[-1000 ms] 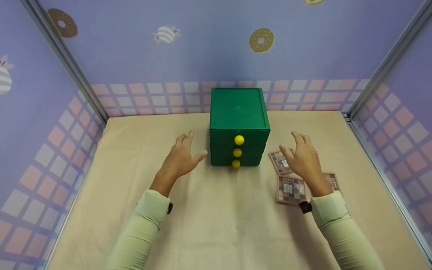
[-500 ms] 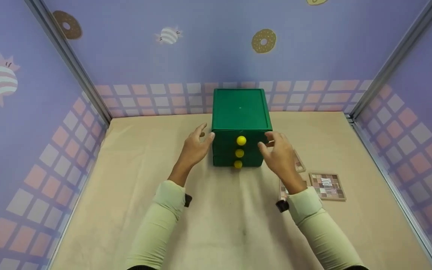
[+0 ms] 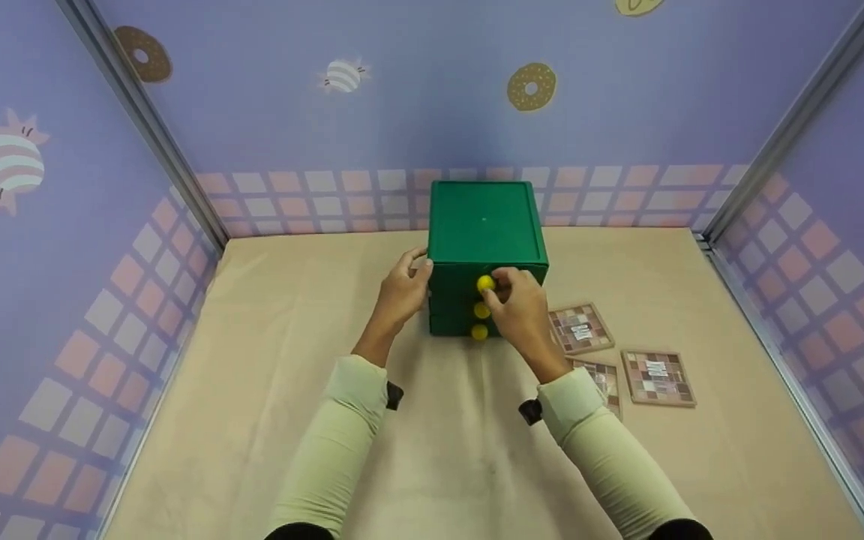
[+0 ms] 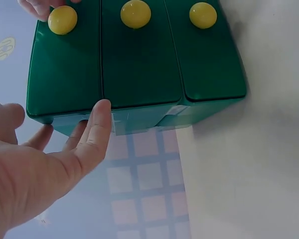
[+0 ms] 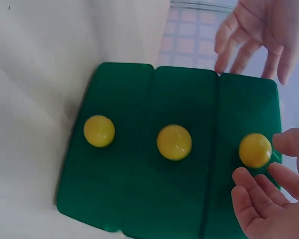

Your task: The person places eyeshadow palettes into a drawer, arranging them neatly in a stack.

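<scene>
Resting my left hand (image 3: 400, 292) against the nine o'clock side of the green cabinet (image 3: 486, 225), I have its fingers extended rather than wrapped around anything, presumably to steady the body while my other hand works the front. My right hand (image 3: 522, 307) sits at four o'clock from the yellow top knob (image 3: 485, 283), fingers bent about it. I cannot tell whether they have truly closed on it (the right wrist view shows them very near its edge).

The cabinet stands at twelve o'clock from me, toward the back of the cloth-covered table (image 3: 267, 420), its front facing me, which seems meant to keep every knob within reach. Straight down at six o'clock from the top knob are the middle knob (image 3: 481, 310) and bottom knob (image 3: 479, 332), one for each section.

Off toward four o'clock lie three flat checked cases: the nearest case (image 3: 580, 330) beside the cabinet, the outer case (image 3: 657, 377) and the half-hidden case (image 3: 604, 382), partly under my forearm, perhaps set aside to leave the front unobstructed.
</scene>
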### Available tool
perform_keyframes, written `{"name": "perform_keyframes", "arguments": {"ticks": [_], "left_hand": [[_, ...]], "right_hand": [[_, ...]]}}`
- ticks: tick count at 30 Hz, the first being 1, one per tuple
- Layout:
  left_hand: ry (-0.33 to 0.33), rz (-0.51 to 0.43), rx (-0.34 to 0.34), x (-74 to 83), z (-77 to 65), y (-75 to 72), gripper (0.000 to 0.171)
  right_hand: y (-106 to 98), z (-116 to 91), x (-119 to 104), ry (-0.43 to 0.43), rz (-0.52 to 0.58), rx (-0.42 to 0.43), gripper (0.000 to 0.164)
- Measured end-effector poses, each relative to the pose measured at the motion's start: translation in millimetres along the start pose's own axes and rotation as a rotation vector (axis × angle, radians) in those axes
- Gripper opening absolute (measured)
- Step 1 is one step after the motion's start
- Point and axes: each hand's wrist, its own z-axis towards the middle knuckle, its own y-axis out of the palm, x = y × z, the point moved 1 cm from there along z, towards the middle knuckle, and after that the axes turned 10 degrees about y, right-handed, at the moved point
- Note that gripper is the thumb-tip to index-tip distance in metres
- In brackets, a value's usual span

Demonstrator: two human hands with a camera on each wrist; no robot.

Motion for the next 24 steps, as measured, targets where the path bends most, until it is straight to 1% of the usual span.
{"name": "perform_keyframes", "arguments": {"ticks": [5,8,18,24], "left_hand": [[-0.042,-0.079,0.045,1.5,0.1,4.6,0.043],[-0.057,-0.092,0.057,2.3,0.1,4.2,0.042],[-0.085,-0.089,0.062,4.0,0.6,1.4,0.045],[-0.091,-0.107,0.047,5.2,0.9,-1.2,0.044]], "right_hand": [[8.5,1.1,2.8,-0.015,0.0,0.043,0.023],[10.8,1.3,2.5,-0.013,0.009,0.065,0.022],[16.3,0.8,0.5,-0.002,0.033,0.073,0.024],[14.5,-3.0,-0.6,0.001,0.034,0.072,0.022]]}}
